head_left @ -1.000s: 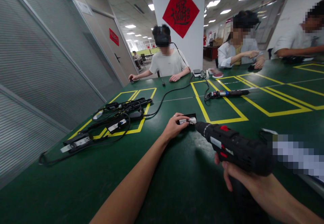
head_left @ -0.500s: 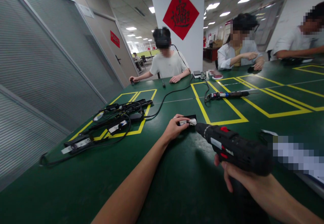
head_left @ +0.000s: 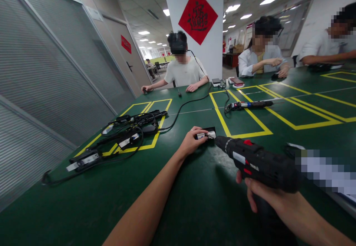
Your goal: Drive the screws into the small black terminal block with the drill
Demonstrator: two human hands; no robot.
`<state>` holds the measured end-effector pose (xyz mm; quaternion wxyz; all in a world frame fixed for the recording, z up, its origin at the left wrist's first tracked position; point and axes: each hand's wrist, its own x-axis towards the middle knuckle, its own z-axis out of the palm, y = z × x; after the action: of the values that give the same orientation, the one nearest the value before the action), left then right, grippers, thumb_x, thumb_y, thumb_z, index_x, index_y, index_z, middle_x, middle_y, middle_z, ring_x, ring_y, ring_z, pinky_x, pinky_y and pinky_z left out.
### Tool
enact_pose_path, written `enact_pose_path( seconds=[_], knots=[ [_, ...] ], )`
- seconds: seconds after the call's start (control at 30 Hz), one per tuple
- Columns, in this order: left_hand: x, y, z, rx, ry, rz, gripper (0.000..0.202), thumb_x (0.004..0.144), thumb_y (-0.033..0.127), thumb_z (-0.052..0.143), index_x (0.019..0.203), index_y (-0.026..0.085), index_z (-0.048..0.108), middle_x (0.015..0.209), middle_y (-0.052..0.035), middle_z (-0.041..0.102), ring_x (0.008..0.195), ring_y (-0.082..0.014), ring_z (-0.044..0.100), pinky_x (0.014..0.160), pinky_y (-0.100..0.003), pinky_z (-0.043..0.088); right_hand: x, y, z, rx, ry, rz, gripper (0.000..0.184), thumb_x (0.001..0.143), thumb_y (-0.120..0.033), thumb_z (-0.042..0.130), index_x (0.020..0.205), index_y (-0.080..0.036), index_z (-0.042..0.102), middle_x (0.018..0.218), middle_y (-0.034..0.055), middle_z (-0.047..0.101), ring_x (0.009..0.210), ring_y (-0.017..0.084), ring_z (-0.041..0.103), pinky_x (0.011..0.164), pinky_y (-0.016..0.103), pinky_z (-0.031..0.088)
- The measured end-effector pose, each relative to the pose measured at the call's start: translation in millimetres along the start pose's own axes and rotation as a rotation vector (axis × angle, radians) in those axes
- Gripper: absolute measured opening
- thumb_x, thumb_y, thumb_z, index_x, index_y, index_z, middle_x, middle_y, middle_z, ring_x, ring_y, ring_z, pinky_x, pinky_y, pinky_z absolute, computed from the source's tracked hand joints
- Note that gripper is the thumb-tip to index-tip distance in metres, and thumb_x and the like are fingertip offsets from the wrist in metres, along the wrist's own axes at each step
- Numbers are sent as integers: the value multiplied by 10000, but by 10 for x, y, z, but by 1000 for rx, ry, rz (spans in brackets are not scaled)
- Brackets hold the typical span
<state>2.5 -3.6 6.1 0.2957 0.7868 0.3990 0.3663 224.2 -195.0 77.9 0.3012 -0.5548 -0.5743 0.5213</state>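
Head cam, left to right: a tangle of black cabled units (head_left: 125, 134) lay loose on the green counter (head_left: 83, 201) inside a yellow-taped box. No tray or bin anywhere that I could see. Near the middle, the left hand (head_left: 191, 142) was clamped down on a small black part (head_left: 208, 133), pinning it flat. The right hand (head_left: 264, 197) gripped a black cordless drill (head_left: 258, 162), nose right at the part. Looked mid-fastening to me, but I couldn't tell if any screw was seated, or whether that pile was finished.
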Motion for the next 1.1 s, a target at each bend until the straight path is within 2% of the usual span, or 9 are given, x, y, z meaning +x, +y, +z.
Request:
enact_pose_path(
  seconds=[0.27, 0.63, 0.8, 0.93, 1.1],
  knots=[
    [-3, 36, -12, -2, -9, -16, 270, 754, 272, 601, 1008, 198, 656, 1058, -61, 517, 951, -163, 535, 859, -299, 435, -16, -75, -8, -28, 19, 20, 302, 882, -407, 372, 982, -205, 574, 591, -22, 586, 646, 182, 564, 688, 310, 393],
    [-3, 28, -14, 11, -8, 1, 305, 734, 306, 633, 1021, 202, 647, 1051, -59, 519, 972, -166, 527, 887, -309, 422, 2, -18, 5, -20, 13, 16, 278, 892, -401, 350, 860, -218, 556, 609, -12, 592, 649, 180, 557, 681, 324, 390],
    [-9, 40, -15, 5, -7, -14, 306, 740, 330, 625, 1019, 208, 650, 1054, -58, 515, 953, -166, 534, 864, -305, 435, -7, -38, 3, -4, 3, 29, 270, 895, -411, 360, 934, -215, 541, 598, -21, 574, 645, 176, 557, 697, 332, 397],
    [-5, 33, -12, 15, -7, -22, 306, 733, 323, 631, 1015, 209, 655, 1049, -58, 516, 944, -167, 536, 838, -299, 445, -8, -37, 1, -32, 3, 16, 285, 891, -417, 363, 847, -216, 560, 638, -10, 582, 671, 175, 560, 700, 324, 403],
    [4, 26, -11, 30, -4, -15, 301, 726, 303, 638, 1012, 213, 659, 1034, -57, 520, 929, -165, 536, 830, -301, 447, -17, -57, 1, -76, 6, 27, 418, 872, -464, 376, 590, -206, 545, 766, 38, 619, 817, 218, 570, 761, 349, 395]
  ],
)
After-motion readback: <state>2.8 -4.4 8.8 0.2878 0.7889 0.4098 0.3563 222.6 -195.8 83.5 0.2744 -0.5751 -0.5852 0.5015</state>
